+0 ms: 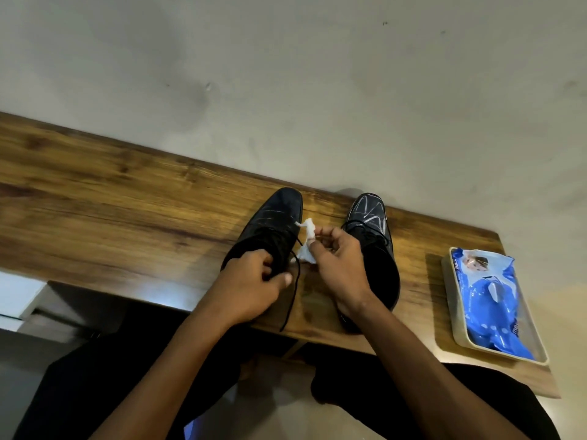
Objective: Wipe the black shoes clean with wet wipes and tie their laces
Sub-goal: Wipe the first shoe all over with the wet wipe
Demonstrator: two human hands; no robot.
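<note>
left shoe [273,230]: sits on the wooden table [111,217] around 6 o'clock of the view, toe pointing away to 12. Faint pale streaks on the toe, so my guess is it isn't wiped clean yet.

right shoe [370,236]: just beside the first one at its 3 o'clock, same heading. White scribbly marks on its toe are way bolder, looks untouched to me.

lace [293,281]: one loose black end trails down from the left shoe toward 6 and hangs past the table edge. Untied.

left hand [254,284]: fingers curled over the shoe's opening at the heel end, gripping it. Probably pinning it down so it doesn't slide during wiping. Wrist comes in from 7 o'clock.

right hand [338,265]: hovers between the two shoes, fingertips pinching a crumpled white wipe [306,239], narrow grip, wad poking out toward 11. Forearm comes in from 5 o'clock and crosses the right shoe's heel.

wipes pack [489,296]: blue pack lying in a cream tray [451,300] at 3 o'clock, well apart from the shoes, handy for the right hand I'd say.
</note>
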